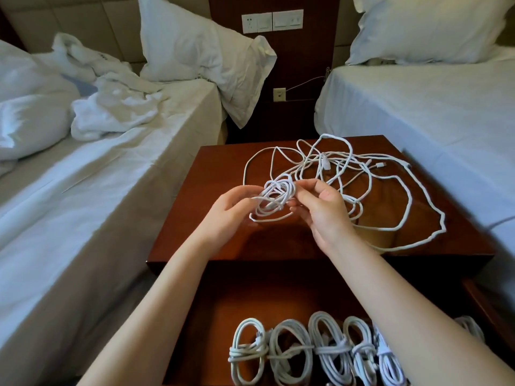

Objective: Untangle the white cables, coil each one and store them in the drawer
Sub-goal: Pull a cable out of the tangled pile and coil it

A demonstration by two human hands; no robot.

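1. Head view: above the table (214, 243), your left hand (231, 208) and right hand (320, 211) both pinch a half-wound coil (274, 199), fingers curled on its loops.
2. Done: five bundles (328, 349) lie in the open drawer (250, 296) below the table's front; perhaps a sixth sits behind your right arm.
3. Left: the tangle (362, 174) on the table's far side.

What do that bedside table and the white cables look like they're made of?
Bedside table: wood or wood veneer, reddish-brown with glossy varnish; its top shows dim reflections. White cables: the thicker ones look matte and braided, probably fabric sheathing; the thin ones may be smooth plastic, too small to tell.
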